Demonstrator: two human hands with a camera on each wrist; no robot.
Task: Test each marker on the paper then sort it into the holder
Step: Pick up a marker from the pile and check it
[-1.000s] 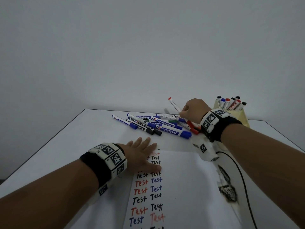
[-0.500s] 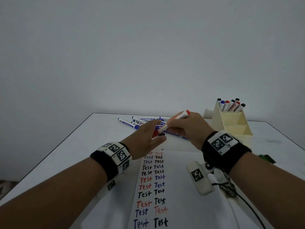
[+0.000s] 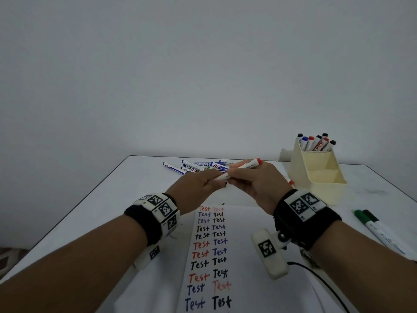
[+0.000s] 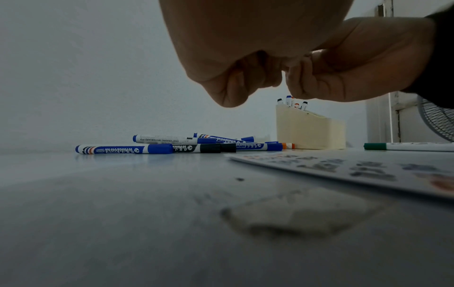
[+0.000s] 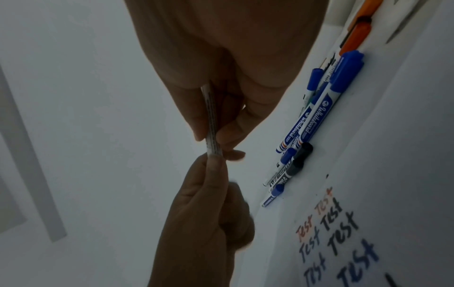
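**A:** Head view, left to right: what is shown?

**B:** The left hand [image 3: 198, 186] has its fingers curled round the near end of a red marker [image 3: 239, 170], presumably the cap end, though the cap itself is hidden. The right hand [image 3: 255, 184] pinches the barrel, whose red-tipped far end points toward the holder [image 3: 316, 175]. The marker is held in the air over the top edge of the paper [image 3: 237, 256], touching neither it nor the counter [image 3: 112, 211].

**A:** And around it?

**B:** A pile of loose markers [image 3: 198, 166] lies behind the hands. The holder, at right, carries several markers in its rear compartment; its two front compartments appear empty. Two green markers [image 3: 370, 222] lie at far right.

**A:** Where is the risk?

**B:** The step appears to be uncapping. A cap that releases suddenly could let the hands jerk apart, and the tip could then mark the left fingers [image 5: 216, 174] or strike the rows of written words. A weak pinch could drop the barrel onto the paper. A cap set down loose could roll in among the pile.
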